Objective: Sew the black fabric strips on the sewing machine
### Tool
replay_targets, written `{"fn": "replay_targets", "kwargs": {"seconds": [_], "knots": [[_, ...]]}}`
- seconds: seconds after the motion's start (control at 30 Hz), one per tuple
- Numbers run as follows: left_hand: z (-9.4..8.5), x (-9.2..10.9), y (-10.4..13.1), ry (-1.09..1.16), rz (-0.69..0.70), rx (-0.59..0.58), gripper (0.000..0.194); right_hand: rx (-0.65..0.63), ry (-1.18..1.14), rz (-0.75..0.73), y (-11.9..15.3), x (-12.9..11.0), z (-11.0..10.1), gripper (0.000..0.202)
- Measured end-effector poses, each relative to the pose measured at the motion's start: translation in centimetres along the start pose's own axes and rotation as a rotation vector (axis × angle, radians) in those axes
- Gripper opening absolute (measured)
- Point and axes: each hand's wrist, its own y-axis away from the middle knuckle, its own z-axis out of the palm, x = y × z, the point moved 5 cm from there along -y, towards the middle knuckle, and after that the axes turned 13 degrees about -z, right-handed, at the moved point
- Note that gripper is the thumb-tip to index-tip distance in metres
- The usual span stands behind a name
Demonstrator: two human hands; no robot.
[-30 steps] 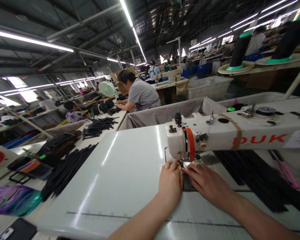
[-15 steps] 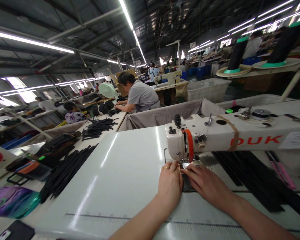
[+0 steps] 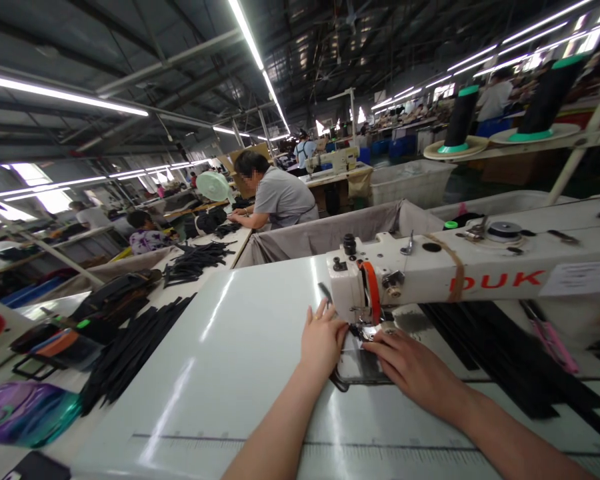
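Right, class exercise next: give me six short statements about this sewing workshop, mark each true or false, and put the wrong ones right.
1. The right grip is near the needle end of the closest sewing machine. True.
2. The band around that sewing machine's head is blue. False: the band is orange.
3. The two thread cones at upper right hold black thread. True.
4. The left grip lies on the ruler markings. False: the left grip is by the needle end; the ruler markings run nearer the person.
5. Black strips lie on both the left and the right of the picture. True.
6. The fan is bright red. False: the fan is pale green.
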Motion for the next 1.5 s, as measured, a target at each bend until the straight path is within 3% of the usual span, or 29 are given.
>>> {"fn": "replay_targets", "kwargs": {"seconds": [0.13, 0.3, 0.4, 0.6, 1.5], "knots": [[-1.1, -0.7, 0.7, -0.113, -0.137, 0.002, 0.025, 0.033, -0.031, -0.003, 0.0, 0.0, -0.3, 0.033], [-0.3, 1.2, 3.5, 0.061, -0.017, -0.136, 0.027, 0.026, -0.158, -0.07, 0.1, -0.6, -0.4, 0.037], [-0.7, 1.9, 4.3, 0.134, 0.056, -0.139, 0.016, 0.008, -0.238, -0.091, 0.0, -0.8, -0.7, 0.031], [-1.1, 2.5, 4.4, 0.255, 0.231, -0.197, 0.012, -0.031, -0.33, -0.106, 0.0, -1.1, -1.4, 0.023], [-0.5, 2.9, 4.4, 0.211, 0.21, -0.193, 0.018, -0.028, -0.308, -0.057, 0.3, -0.7, -0.8, 0.024]]}}
